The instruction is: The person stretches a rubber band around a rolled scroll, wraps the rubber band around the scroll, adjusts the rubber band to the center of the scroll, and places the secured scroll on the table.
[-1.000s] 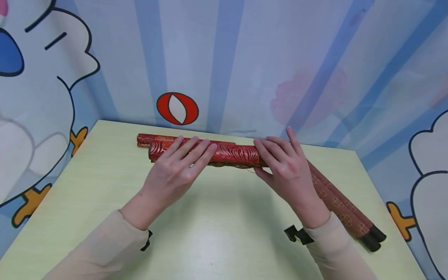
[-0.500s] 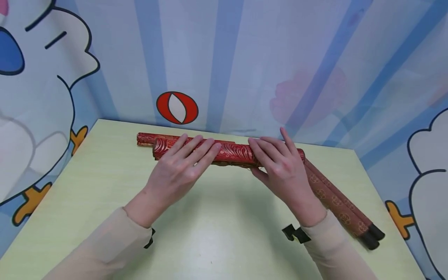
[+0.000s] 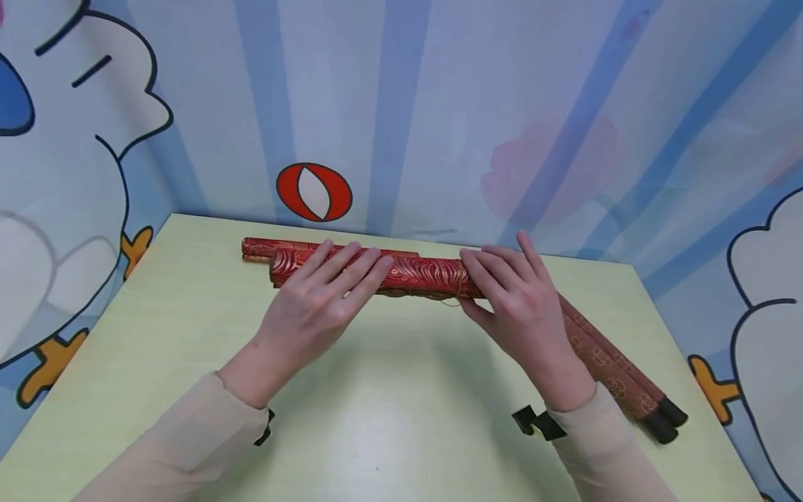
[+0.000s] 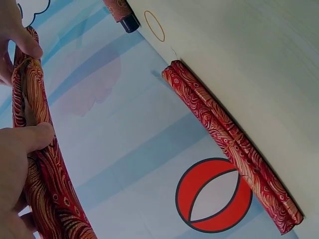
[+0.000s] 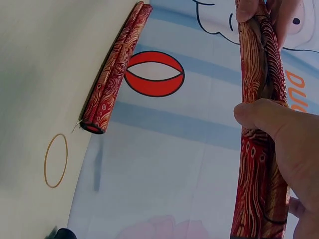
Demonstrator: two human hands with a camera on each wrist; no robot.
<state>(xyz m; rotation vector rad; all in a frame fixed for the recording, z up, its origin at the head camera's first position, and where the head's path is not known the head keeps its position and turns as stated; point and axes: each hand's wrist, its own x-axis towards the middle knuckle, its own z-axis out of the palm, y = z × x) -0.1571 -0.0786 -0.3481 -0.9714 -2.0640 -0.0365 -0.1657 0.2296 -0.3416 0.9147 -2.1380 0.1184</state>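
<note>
With both hands I hold a red-and-gold patterned double roll (image 3: 423, 275), like a scroll rolled from both ends, level above the far part of the table. My left hand (image 3: 314, 300) grips its left part, fingers across the top and thumb (image 4: 37, 135) on the underside. Near the other end my right hand (image 3: 517, 307) grips it too, with the thumb (image 5: 256, 113) pressed along the seam and the little finger lifted. A thin band loops around the roll by the right hand. The roll's right end is hidden behind that hand in the head view.
A second red patterned double roll (image 4: 219, 134) lies along the table's back edge. A brown flowered double roll (image 3: 602, 355) with black ends lies slanted at the right. An orange rubber band (image 5: 56, 161) rests on the pale table (image 3: 389, 432). A cartoon-printed backdrop (image 3: 439, 125) stands behind.
My right hand shifts slightly left, then back right along the roll, covering its right end again. The held roll and left hand move a little. The other rolls stay put.
</note>
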